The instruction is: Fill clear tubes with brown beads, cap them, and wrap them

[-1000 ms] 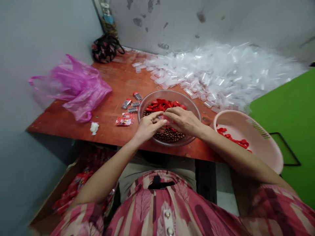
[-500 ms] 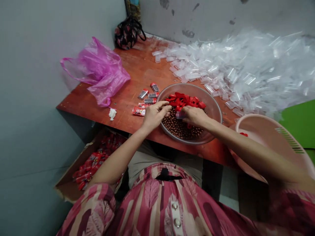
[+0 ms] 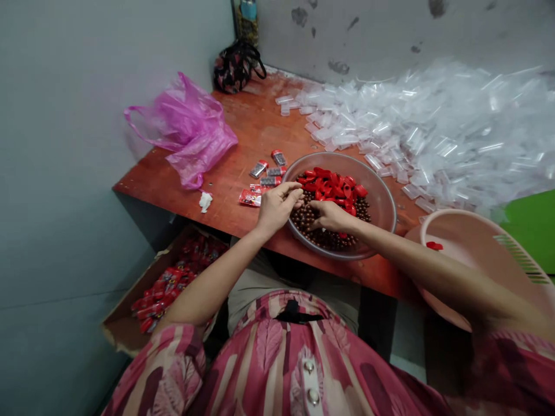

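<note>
Landmark: round clear-plastic bowl (image 3: 384, 199), sitting on the reddish-brown wooden tabletop (image 3: 243, 138) at its near edge. I take all places from this bowl.

Bowl contents: small brown round beads (image 3: 323, 234) fill the near half; glossy red plastic caps (image 3: 336, 185) are heaped on the far half.

Left hand (image 3: 274, 208): at the bowl's left rim, fingers curled inward with thumb and fingertips pinched together over the beads. I cannot tell what, if anything, sits in the pinch.

Right hand (image 3: 333, 216): inside the bowl, lying on the beads just below the red caps. Fingers bent and closed toward the left hand; whether they grip something I cannot tell from here.

Hands together: fingertips near each other, not visibly touching.

Left of bowl: a few small filled packets, grey and red (image 3: 265, 176), lying flat on the tabletop just beside the rim.

Further left: crumpled pink translucent plastic bag (image 3: 188, 130), and a small white scrap of paper (image 3: 205, 201) near the table edge.

Behind and right of bowl: big heap of empty clear plastic tubes (image 3: 433, 127), spreading to the wall.

Right of bowl: pale pink plastic basin (image 3: 477, 242), hanging over the table edge, a red piece inside.

Far corner beyond bowl: dark patterned handbag (image 3: 237, 66).

Below, left of bowl: open cardboard box of red packets (image 3: 173, 283) on the floor.
</note>
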